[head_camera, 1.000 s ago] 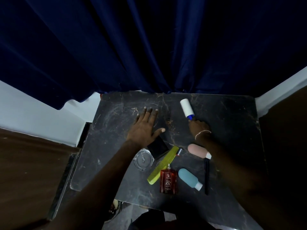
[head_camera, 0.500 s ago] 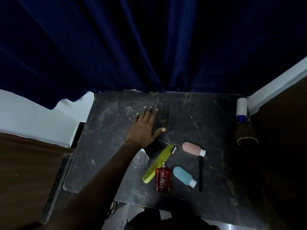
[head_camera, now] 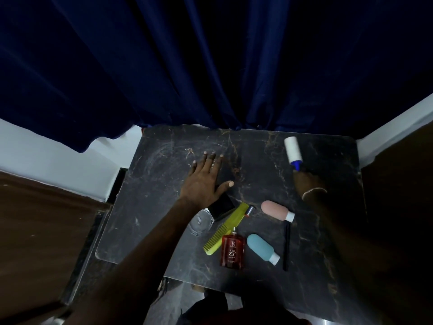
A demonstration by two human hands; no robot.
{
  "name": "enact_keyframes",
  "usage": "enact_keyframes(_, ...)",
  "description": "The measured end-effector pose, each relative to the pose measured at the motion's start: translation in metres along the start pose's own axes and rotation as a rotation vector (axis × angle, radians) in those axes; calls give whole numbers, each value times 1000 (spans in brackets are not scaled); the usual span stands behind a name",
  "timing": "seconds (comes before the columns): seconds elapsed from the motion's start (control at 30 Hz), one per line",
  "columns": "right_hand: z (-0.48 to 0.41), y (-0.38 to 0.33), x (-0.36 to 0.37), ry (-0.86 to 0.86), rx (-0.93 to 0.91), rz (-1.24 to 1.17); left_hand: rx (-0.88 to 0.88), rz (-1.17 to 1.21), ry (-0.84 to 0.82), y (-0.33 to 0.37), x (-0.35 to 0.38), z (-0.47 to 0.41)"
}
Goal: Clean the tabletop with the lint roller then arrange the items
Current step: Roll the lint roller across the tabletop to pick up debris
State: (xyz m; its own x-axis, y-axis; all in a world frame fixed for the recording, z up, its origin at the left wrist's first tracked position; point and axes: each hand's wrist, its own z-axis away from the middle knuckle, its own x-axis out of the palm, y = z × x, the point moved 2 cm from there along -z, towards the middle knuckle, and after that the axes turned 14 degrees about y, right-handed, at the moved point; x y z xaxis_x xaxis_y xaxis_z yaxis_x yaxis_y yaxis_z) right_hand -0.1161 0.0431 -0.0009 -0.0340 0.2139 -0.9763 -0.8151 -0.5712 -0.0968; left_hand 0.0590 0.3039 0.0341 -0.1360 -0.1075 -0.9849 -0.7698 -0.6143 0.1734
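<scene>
My right hand [head_camera: 307,181] grips the blue handle of the white lint roller [head_camera: 291,148], whose roll lies on the dark marble tabletop [head_camera: 159,184] near the far right corner. My left hand [head_camera: 205,180] rests flat on the table's middle, fingers spread, holding nothing. Near the front lie a yellow-green comb [head_camera: 225,229], a red perfume bottle [head_camera: 232,250], a blue bottle [head_camera: 262,248], a pink bottle [head_camera: 277,210], a black pen-like stick [head_camera: 285,245], a small silver-capped tube [head_camera: 249,211], a glass jar [head_camera: 201,222] and a black box [head_camera: 221,206] partly under my left wrist.
A dark blue curtain [head_camera: 210,62] hangs right behind the table's far edge. White wall strips and brown panels flank the table left and right. Faint dust streaks and debris mark the surface near my left fingers.
The lint roller in my right hand swept from the table's middle out past the right edge, then came back onto the far right part. My left hand stayed flat in place.
</scene>
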Motion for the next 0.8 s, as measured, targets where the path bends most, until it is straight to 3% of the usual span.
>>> enact_keyframes(0.13,12,-40,7,-96,-227,63,-16,9,22,-3,-1,6)
enact_keyframes(0.27,28,-69,16,-52,-506,228,-29,-4,23,-4,-2,11)
enact_keyframes(0.37,30,-76,19,-27,-581,274,-29,-14,20,-3,0,13)
enact_keyframes(0.5,24,-69,20,-20,-491,207,-28,-17,-1,3,6,13)
enact_keyframes(0.8,-24,29,17,68,91,-75,-25,-8,41,10,7,5)
